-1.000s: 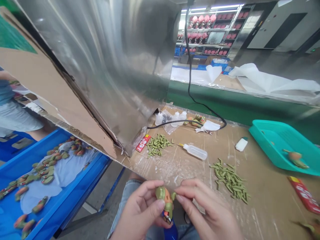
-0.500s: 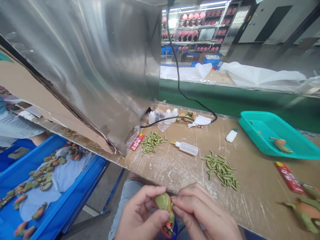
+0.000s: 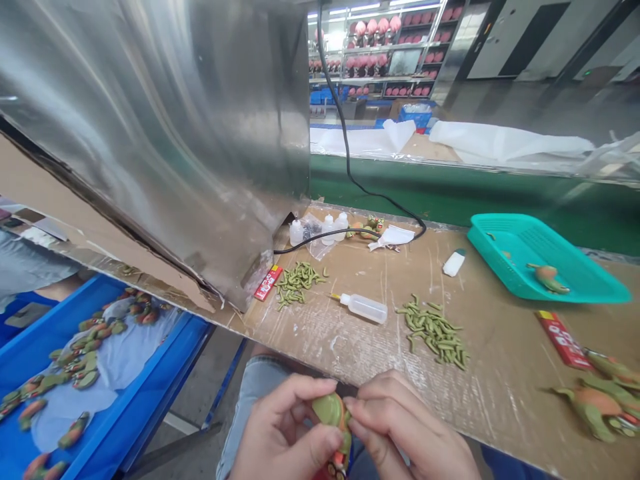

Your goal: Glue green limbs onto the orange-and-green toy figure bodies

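My left hand [image 3: 283, 433] and my right hand [image 3: 407, 440] are closed together on a small green and orange toy figure [image 3: 334, 419], held over my lap below the table's front edge. The left thumb and fingers wrap its left side. The right fingertips pinch its right side. Beyond the hands, a pile of small green pieces [image 3: 436, 331] lies on the cardboard-covered table [image 3: 500, 373], with a clear squeeze bottle [image 3: 363, 308] lying on its side next to it.
A second green pile [image 3: 296, 283] and small bottles [image 3: 320, 230] lie near a big metal housing [image 3: 165, 133]. A teal basket [image 3: 545, 263] holds one toy at the right. Finished toys [image 3: 597, 403] lie at the right edge. A blue bin [image 3: 75, 373] of toys stands at the left.
The view has shifted so that the table sits further left and up, showing more toys at the right edge. Both hands keep hold of the toy figure, slightly lower in the picture.
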A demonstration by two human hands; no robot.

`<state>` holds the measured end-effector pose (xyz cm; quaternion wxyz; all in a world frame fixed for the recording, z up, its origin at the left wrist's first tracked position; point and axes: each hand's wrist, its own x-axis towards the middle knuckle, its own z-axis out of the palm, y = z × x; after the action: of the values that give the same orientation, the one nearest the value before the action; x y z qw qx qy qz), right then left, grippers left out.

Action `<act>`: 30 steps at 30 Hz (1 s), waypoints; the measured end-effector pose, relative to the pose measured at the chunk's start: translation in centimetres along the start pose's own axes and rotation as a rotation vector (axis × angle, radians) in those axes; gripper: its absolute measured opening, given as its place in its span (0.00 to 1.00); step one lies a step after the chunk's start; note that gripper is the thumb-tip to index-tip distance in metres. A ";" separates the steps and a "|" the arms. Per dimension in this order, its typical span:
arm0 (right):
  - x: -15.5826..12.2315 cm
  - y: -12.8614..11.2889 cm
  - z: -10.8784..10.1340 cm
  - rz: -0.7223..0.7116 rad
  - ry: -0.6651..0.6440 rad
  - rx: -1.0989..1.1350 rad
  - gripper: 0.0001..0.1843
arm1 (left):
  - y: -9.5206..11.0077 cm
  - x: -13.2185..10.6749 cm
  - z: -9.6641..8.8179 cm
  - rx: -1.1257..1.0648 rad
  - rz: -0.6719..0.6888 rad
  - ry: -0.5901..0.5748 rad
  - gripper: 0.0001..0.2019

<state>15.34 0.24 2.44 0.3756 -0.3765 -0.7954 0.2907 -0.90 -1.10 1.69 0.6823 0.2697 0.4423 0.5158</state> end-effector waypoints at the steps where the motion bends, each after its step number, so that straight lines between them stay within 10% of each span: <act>1: -0.1 0.3 0.0 0.033 -0.001 -0.003 0.07 | -0.1 0.4 0.0 0.013 -0.006 -0.013 0.12; 7: -1.6 2.5 1.6 0.019 0.110 -0.237 0.30 | -1.9 3.3 1.2 0.193 -0.041 -0.090 0.11; 10: -3.2 4.7 1.0 0.140 0.165 -0.415 0.23 | -3.1 4.6 2.1 0.246 -0.059 -0.193 0.10; 19: -8.7 11.3 -10.2 0.472 0.626 -0.943 0.31 | -4.8 7.0 0.9 0.460 0.007 -0.172 0.13; 26: 0.7 8.7 0.3 0.294 0.221 -0.704 0.22 | -6.1 7.2 -1.1 0.522 0.078 -0.074 0.09; 30: 4.5 9.9 2.1 0.301 0.161 -0.615 0.09 | -6.1 7.0 -2.7 0.516 0.167 0.041 0.15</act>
<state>15.41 8.97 -4.37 0.2592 -0.6067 -0.7492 0.0591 0.06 3.26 -6.85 0.5372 0.4594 0.5492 0.4458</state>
